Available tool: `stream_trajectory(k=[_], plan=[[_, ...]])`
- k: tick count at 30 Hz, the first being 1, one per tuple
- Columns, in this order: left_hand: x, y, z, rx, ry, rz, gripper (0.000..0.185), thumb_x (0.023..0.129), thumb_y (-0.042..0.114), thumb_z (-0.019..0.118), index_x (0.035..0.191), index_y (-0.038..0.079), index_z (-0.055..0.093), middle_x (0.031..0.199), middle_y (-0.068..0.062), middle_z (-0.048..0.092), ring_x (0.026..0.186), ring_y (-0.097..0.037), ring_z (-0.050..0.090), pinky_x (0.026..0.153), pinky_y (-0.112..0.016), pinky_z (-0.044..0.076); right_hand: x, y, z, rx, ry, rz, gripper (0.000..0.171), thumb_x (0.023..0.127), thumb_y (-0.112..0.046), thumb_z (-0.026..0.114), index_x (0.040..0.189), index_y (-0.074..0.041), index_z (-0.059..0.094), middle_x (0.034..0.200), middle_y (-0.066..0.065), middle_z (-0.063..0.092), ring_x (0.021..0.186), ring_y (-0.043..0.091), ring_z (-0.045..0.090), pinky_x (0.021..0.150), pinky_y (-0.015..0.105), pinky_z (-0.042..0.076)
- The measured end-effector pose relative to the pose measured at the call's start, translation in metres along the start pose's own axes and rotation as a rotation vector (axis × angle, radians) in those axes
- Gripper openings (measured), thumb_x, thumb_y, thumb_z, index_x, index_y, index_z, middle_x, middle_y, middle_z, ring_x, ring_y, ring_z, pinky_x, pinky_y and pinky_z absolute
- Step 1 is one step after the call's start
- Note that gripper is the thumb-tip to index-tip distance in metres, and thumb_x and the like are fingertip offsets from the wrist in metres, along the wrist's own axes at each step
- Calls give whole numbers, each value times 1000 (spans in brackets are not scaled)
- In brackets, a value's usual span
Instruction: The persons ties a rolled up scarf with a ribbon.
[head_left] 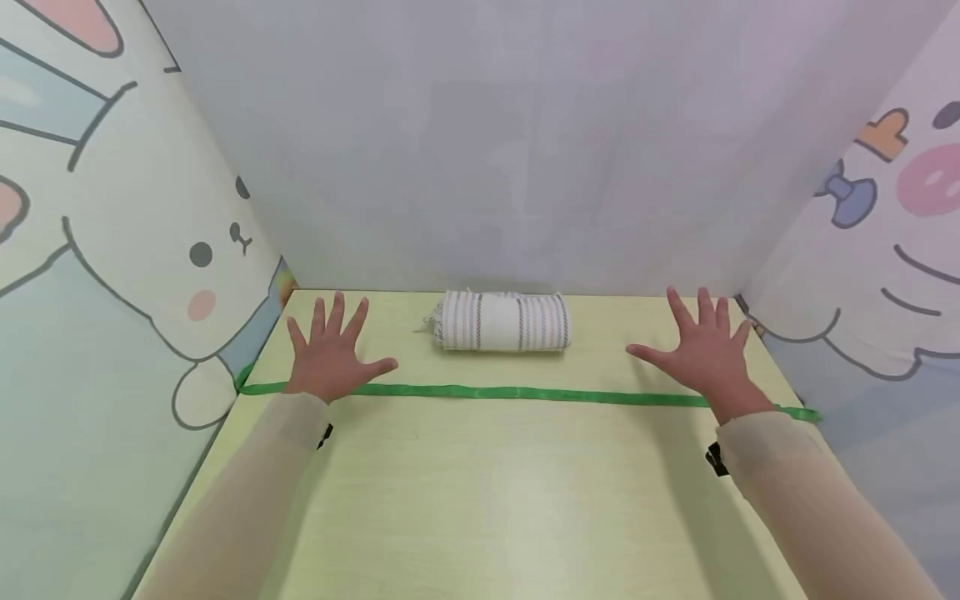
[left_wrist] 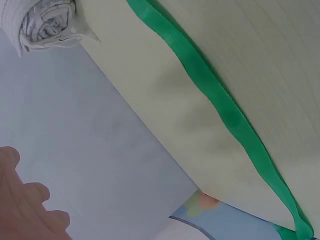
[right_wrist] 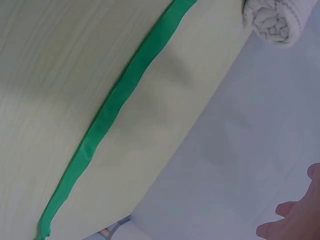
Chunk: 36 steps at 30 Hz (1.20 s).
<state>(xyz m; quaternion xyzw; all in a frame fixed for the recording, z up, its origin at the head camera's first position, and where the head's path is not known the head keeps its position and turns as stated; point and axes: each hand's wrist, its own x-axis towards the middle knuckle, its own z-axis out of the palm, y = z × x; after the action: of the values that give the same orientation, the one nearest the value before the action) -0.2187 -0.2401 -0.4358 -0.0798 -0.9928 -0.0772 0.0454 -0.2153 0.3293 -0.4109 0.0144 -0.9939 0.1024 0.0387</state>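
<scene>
On the left, a wall panel with a cartoon rabbit [head_left: 150, 250] borders the pale yellow desk [head_left: 480, 500]. The left hand [head_left: 330, 354] lies palm down on the desk with all 5 fingers spread straight, holding nothing, just beyond the green tape line [head_left: 525, 393] that crosses the desk from side to side. Between the 2 hands, well apart from each, a rolled white towel with grey stripes [head_left: 502, 321] lies on its side near the back wall. The right hand [head_left: 701, 354] also rests flat, fingers splayed and empty, past the tape.
</scene>
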Motion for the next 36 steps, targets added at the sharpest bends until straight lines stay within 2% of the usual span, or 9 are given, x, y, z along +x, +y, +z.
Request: stream_trajectory(k=[5, 12, 17, 20, 25, 28, 32, 36], plan=[[-1, 13, 1, 2, 24, 32, 116, 80, 90, 51, 167, 27, 7, 172, -15, -2, 155, -41, -11, 111, -73, -17, 1, -20, 10, 44, 0, -40, 124, 78, -89, 57, 167, -27, -2, 168, 28, -10, 150, 54, -16, 106, 81, -13], [3, 32, 11, -21, 72, 67, 114, 81, 88, 55, 167, 29, 10, 172, -13, 1, 156, -39, -8, 114, -70, -15, 4, -51, 35, 86, -6, -101, 123, 77, -90, 58, 167, -27, 3, 170, 24, -6, 152, 50, -13, 109, 79, -10], [10, 42, 19, -36, 100, 125, 111, 82, 85, 56, 167, 24, 19, 172, -14, 9, 157, -36, -1, 118, -67, -6, 12, -70, 44, 89, 16, -127, 120, 78, -86, 62, 167, -27, 7, 170, 22, -4, 153, 48, -12, 112, 76, -10], [17, 47, 27, -45, 130, 172, 107, 84, 81, 59, 165, 21, 25, 170, -15, 17, 157, -35, 6, 121, -63, 1, 18, -80, 44, 105, 16, -131, 119, 80, -80, 66, 167, -27, 7, 170, 21, -3, 154, 46, -12, 113, 74, -10], [22, 62, 45, -41, 144, 208, 99, 87, 70, 65, 162, 15, 32, 166, -16, 27, 155, -34, 18, 124, -57, 8, 28, -94, 52, 123, 19, -165, 119, 79, -79, 68, 167, -25, 9, 170, 21, 1, 155, 43, -10, 118, 68, -8], [24, 69, 51, -27, 166, 223, 93, 88, 59, 71, 160, 11, 36, 163, -18, 33, 153, -36, 24, 124, -55, 12, 34, -100, 58, 131, 35, -197, 119, 78, -77, 71, 167, -24, 13, 170, 22, 4, 155, 42, -7, 120, 62, -7], [34, 79, 55, -23, 194, 253, 89, 88, 49, 76, 159, 11, 37, 162, -18, 35, 151, -35, 27, 124, -53, 13, 42, -106, 66, 150, 48, -218, 119, 78, -71, 76, 167, -23, 15, 169, 21, 7, 156, 42, -3, 122, 59, -4], [45, 86, 60, 0, 153, 289, 90, 88, 48, 76, 160, 11, 35, 162, -17, 35, 151, -33, 28, 125, -50, 13, 46, -113, 78, 170, 50, -237, 118, 76, -64, 83, 165, -19, 21, 167, 21, 15, 154, 43, 8, 123, 59, 5]])
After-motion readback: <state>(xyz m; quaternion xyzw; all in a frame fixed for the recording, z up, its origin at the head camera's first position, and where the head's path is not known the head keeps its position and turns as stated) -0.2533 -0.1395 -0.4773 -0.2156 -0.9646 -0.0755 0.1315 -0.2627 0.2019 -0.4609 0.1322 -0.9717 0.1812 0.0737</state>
